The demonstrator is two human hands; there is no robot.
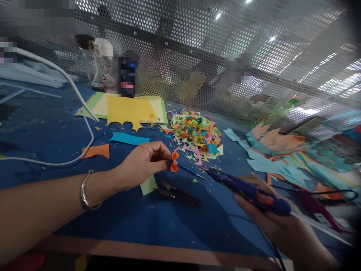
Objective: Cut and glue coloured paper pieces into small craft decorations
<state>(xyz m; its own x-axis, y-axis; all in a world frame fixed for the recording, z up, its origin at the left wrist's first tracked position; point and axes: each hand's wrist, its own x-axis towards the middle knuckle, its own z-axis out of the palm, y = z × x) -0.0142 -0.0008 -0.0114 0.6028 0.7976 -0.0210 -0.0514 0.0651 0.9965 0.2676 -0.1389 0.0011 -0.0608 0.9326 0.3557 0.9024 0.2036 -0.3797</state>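
My left hand [148, 162], with a silver bangle at the wrist, pinches a small folded orange paper piece [175, 162] between thumb and fingertips. My right hand [262, 210] is wrapped round a dark blue hot glue gun [248, 190]. Its nozzle points left, towards the orange piece, with a gap between them. A clear glue stick [316, 225] sticks out of its back. Just beyond the orange piece is a thin dark pointed thing [194, 173], whose kind I cannot make out. Below my left hand lie dark-handled scissors [180, 195] and a pale green paper scrap [149, 185].
A heap of colourful paper clippings [194, 130] lies mid-table, beside stacked paper sheets [129, 109]. Blue [129, 138] and orange [97, 151] strips lie nearer. Bottles [105, 67] stand behind. A white cable [67, 77] loops left; more cut paper [279, 167] lies right.
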